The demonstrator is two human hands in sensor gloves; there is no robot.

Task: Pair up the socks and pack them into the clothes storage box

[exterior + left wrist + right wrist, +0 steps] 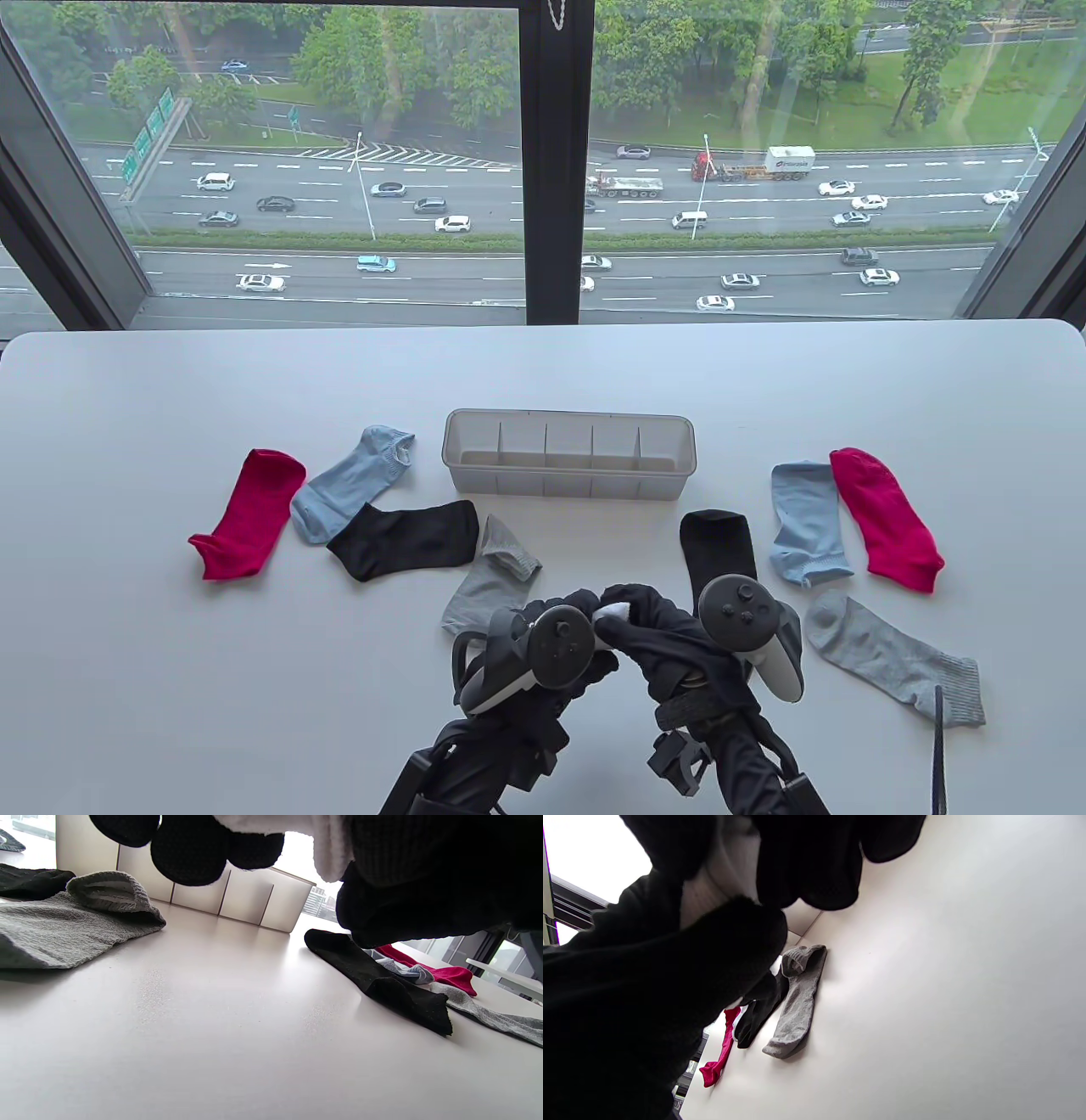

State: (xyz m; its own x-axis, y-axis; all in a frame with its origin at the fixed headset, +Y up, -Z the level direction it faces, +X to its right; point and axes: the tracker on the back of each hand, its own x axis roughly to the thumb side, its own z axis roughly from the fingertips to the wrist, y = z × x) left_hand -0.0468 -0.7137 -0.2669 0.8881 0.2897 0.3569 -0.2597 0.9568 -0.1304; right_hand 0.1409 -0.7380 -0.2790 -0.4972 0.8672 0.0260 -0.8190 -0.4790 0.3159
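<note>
Two gloved hands meet low over the near middle of the bench, and between them sits a small white bundle (612,613), most likely a white pair of socks being rolled together; both hands' fingers curl round it, the left hand (543,649) from one side and the right hand (670,645) from the other, which looks like the way to keep the roll tight before it goes into a slot. From the left wrist view the white cloth (314,840) shows pinched under dark fingertips (188,853), held clear of the bench. Just beyond the hands stands the clothes storage box (568,491), pale and translucent, its long side facing the person and its dividers marking a row of compartments that look empty, so I judge this to be the first pair. Eight loose socks lie flat around it, and they seem laid out in mirrored sets: on the left a red sock (250,516), a light blue sock (348,484), a black sock (405,536) and a grey sock (492,581); on the right a second black sock (719,548) partly behind the right hand, a second light blue sock (806,522), a second red sock (887,518) and a second grey sock (891,658). Each colour has one sock on either side, so matching means reaching across.
</note>
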